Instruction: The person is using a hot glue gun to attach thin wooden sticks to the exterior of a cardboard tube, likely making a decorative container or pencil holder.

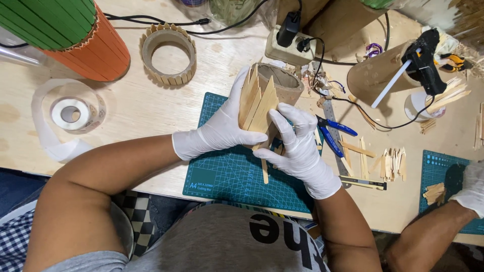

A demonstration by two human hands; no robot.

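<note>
Over the worktop's [151, 108] near edge, the gloved right hand [301, 151] presses a pointed wooden stick [265, 112] onto a cardboard tube [282, 83]. The gloved left hand [219, 128] clasps the tube's left side. The tube's long axis points toward the far edge.

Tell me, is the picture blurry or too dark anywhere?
In the head view the light is bright and even; the left hand, right hand and cardboard tube look sharp, with only soft shadows on the green cutting mat; the floor below the table edge is dim.
</note>
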